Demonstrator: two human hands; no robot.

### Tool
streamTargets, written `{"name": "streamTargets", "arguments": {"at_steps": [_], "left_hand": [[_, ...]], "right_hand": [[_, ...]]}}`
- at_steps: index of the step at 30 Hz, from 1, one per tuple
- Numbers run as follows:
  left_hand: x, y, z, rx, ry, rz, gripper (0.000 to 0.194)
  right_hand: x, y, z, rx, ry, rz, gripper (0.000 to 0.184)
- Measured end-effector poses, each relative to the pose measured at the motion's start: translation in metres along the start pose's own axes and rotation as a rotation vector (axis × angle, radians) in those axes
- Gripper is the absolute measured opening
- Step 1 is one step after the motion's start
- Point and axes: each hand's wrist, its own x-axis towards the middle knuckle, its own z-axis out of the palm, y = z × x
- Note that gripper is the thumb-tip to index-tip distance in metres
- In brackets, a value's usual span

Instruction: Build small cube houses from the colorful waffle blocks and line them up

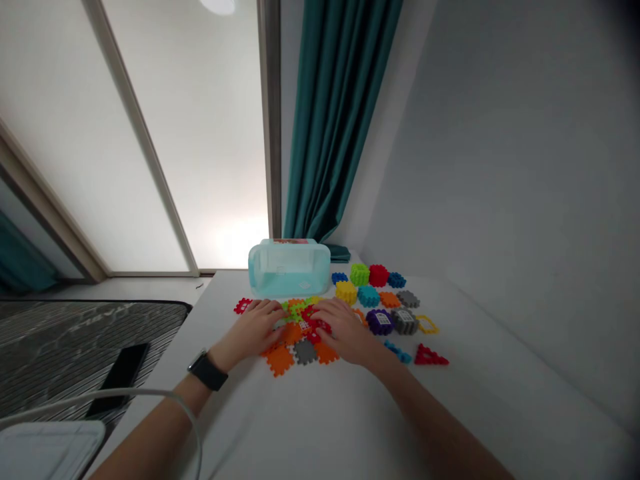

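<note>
Near the middle of the table lies a loose group of flat, toothed interlocking building tiles, red, orange, green and grey. My left hand (254, 329), wearing a dark watch (207, 371), rests at their left side, fingers stretched out and thumb on the orange tiles (291, 333). From the right, my right hand (341, 328) reaches over the red tiles (311, 323), its fingers spread and touching them. An orange tile (279, 360) and a grey tile (305, 351) lie at the near edge. My hands partly cover several pieces.
Behind the tiles a clear blue plastic bin (290, 270) lies on the white table (300, 420). Stacks of tiles, such as a purple stack (380, 322), stand to the right beside a red triangle piece (430, 355). A white cable (150, 392) crosses at lower left.
</note>
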Motion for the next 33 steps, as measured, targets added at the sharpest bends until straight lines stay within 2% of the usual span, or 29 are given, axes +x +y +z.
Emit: {"name": "streamTargets", "arguments": {"at_steps": [4, 8, 11, 14, 18, 22, 27, 33], "left_hand": [[-0.010, -0.008, 0.010, -0.076, 0.065, -0.084, 0.024], [-0.017, -0.015, 0.017, -0.128, 0.063, -0.105, 0.022], [-0.023, -0.018, 0.015, -0.124, 0.042, -0.095, 0.022], [-0.030, -0.021, 0.005, -0.097, -0.012, -0.115, 0.026], [-0.040, -0.027, -0.007, -0.127, -0.097, -0.092, 0.043], [-0.047, -0.027, -0.003, -0.110, -0.127, -0.072, 0.061], [-0.046, -0.024, 0.009, -0.063, -0.112, -0.065, 0.065], [-0.045, -0.028, 0.012, -0.074, -0.134, -0.114, 0.055]], "right_hand": [[0.002, -0.010, 0.021, -0.021, -0.080, 0.005, 0.023], [-0.003, -0.018, 0.039, -0.022, -0.082, 0.032, 0.030], [-0.009, -0.020, 0.051, -0.001, -0.060, 0.046, 0.034], [-0.013, -0.021, 0.058, 0.022, -0.055, 0.052, 0.033], [-0.017, -0.020, 0.063, 0.081, -0.030, 0.050, 0.034], [-0.019, -0.019, 0.063, 0.104, -0.023, 0.059, 0.033], [-0.018, -0.020, 0.061, 0.116, -0.017, 0.066, 0.033], [-0.017, -0.020, 0.060, 0.129, -0.034, 0.075, 0.032]]}}
